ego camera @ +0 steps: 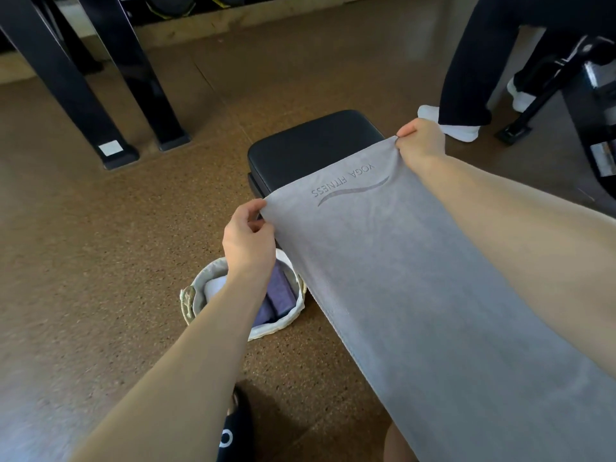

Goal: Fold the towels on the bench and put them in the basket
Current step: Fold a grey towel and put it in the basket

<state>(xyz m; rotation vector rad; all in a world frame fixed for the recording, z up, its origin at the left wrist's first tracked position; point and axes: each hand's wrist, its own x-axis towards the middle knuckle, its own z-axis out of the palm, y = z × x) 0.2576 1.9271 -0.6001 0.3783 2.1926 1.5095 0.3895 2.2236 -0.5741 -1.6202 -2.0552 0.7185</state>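
A speckled brown cork-like floor (100, 261) is filling most of the view, with its far edge running under black metal rack legs (110, 95) whose tops are cut off by the frame. A long grey microfibre towel (416, 278) printed with "YOGA FITNESS" and a curved line is lying stretched lengthwise over a black padded bench (310, 145), covering nearly all of it, so only the far end of the pad is showing; the towel's near end is running out of the frame at the lower right, and the bench's supports are hidden. Both bare forearms are reaching forward. The right hand (421, 145) is pinching the towel's far right corner between thumb and curled fingers, though the fingertips themselves are tucked behind the cloth. The left hand (248, 238) is gripping the far left corner, thumb on top and fingers curled beneath the edge. At the upper right a second person's dark trouser legs (483, 61) and white shoes (461, 131) are standing beside dark machinery that is hard to make out. On the floor just beside the bench's left side, a round pale woven basket (290, 315) with a cloth lining is sitting partly hidden under the left forearm, holding folded purple towels (280, 291) and a white one (215, 286). At the bottom edge a black slipper (233, 431) is peeking in, mostly cut off.
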